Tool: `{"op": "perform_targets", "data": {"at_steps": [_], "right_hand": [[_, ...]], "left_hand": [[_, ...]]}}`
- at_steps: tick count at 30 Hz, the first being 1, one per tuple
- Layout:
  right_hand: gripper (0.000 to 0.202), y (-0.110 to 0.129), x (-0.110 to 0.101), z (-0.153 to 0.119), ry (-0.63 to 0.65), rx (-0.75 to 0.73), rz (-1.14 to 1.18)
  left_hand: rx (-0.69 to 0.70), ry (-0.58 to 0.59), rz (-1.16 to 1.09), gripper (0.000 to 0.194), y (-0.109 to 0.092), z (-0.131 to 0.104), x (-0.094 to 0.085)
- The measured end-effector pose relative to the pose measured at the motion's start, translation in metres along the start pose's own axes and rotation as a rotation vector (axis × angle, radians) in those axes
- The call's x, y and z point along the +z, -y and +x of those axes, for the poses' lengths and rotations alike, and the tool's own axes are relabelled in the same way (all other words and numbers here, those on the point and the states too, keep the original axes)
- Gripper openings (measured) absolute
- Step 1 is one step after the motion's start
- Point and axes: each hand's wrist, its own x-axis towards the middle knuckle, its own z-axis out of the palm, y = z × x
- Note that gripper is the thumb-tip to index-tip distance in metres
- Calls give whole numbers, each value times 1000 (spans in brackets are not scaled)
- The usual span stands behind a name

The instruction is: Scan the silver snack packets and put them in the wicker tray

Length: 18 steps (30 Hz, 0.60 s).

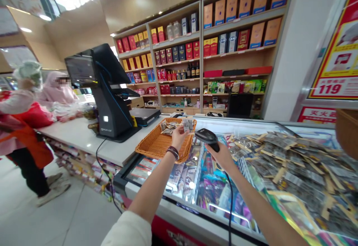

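My left hand (pixel 179 136), with a beaded bracelet at the wrist, pinches a small clear packet (pixel 188 125) over the right side of a wicker basket (pixel 153 150). Several similar packets (pixel 169 126) lie at the basket's far end. In my right hand (pixel 222 156) is a black barcode scanner (pixel 207 137), its head pointed left toward the packet, with a small gap between them. The scanner's cable (pixel 230 201) hangs down over the freezer's glass. What is printed on the packet is too small to read.
Below my hands is a glass-topped freezer (pixel 179 197). A large heap of small packets (pixel 291 164) covers its right part. A point-of-sale terminal (pixel 102 93) and a flat scale (pixel 144 116) stand on the left counter (pixel 81 136). People (pixel 57 89) are at the far left; boxed goods fill the shelves (pixel 179 61).
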Motion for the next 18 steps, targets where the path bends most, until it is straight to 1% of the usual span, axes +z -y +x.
{"op": "perform_targets", "data": {"at_steps": [3,6,10,18], "right_hand": [[43,7,0,-2,2,-14,14],[42,7,2,-4,1,-17,26],[42,8,5,-5,-8,-7,40],[50,20,15,2,-36,1,71]], "left_hand": [[-5,15,-121,40,5,-6,12],[-78,55,-214,42,11,-10,16],[-151,46,-257,39,17,-14,13],[-154,33,-235,40,20,-16,8]]}}
